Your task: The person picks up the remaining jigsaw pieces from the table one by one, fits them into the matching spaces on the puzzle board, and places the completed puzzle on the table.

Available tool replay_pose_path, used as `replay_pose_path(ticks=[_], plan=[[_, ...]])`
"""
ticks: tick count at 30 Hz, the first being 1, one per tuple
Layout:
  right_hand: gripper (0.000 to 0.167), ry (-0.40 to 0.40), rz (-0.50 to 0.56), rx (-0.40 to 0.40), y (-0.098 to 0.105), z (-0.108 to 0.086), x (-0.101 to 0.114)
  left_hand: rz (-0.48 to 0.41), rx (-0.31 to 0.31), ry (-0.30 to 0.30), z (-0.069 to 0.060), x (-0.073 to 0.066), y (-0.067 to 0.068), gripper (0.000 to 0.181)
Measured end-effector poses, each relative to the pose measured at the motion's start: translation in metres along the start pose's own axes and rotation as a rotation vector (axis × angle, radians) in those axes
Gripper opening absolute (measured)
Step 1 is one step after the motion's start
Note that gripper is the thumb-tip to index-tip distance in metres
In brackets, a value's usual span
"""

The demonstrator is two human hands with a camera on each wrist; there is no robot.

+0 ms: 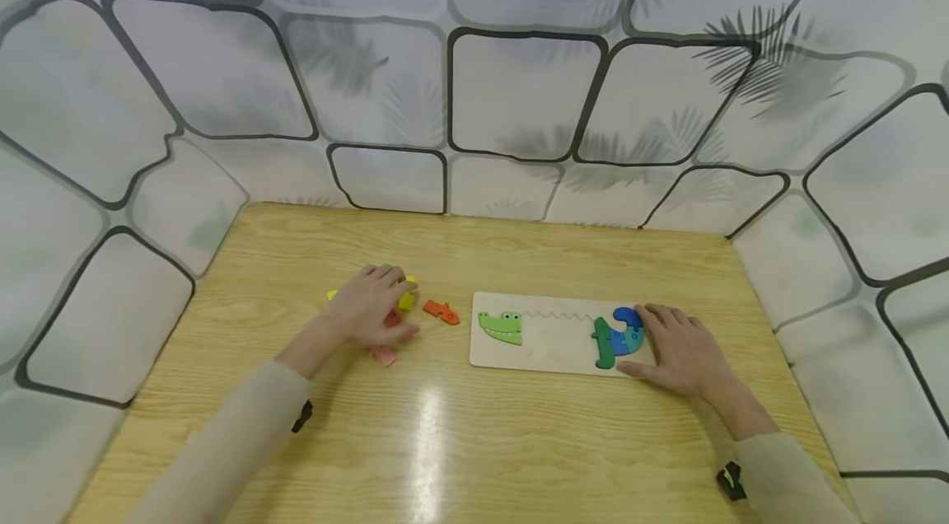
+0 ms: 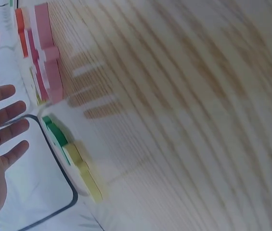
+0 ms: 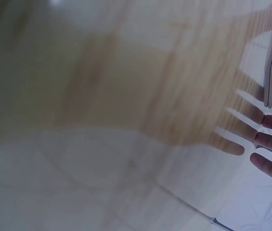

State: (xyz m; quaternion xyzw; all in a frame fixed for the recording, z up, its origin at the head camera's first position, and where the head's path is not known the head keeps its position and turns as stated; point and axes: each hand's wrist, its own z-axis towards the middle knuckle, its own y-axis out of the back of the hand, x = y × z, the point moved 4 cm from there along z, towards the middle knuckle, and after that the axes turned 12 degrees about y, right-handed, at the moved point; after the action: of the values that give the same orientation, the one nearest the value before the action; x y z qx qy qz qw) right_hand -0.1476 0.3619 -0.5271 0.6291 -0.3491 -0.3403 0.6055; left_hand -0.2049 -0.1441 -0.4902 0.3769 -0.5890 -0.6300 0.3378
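Head view: puzzle board (image 1: 556, 343) lies toward tabletop's (image 1: 474, 442) right edge; crocodile head (image 1: 504, 330) at board's left end, blue and green pieces (image 1: 630, 339) at its right. Left hand (image 1: 363, 308), released, over pink (image 1: 384, 354) and yellow pieces (image 1: 406, 298); orange piece (image 1: 442, 312) just off board's left edge. Right hand (image 1: 684, 353) at board's right edge, released.

Left wrist view: fingers spread near pink pieces.

Right wrist view: fingers extended at board's edge.
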Motion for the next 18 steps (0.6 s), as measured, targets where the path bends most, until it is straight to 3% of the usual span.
replay_pose_path(ticks=[9, 18], plan=[[0.11, -0.004, -0.001, 0.001, 0.0, -0.001, 0.0, 0.003, 0.019, 0.077, -0.015, 0.025, 0.003, 0.081], [0.11, 0.0, -0.013, 0.008, 0.001, 0.0, 0.0, -0.004, 0.02, 0.13, -0.03, 0.046, 0.004, 0.073]])
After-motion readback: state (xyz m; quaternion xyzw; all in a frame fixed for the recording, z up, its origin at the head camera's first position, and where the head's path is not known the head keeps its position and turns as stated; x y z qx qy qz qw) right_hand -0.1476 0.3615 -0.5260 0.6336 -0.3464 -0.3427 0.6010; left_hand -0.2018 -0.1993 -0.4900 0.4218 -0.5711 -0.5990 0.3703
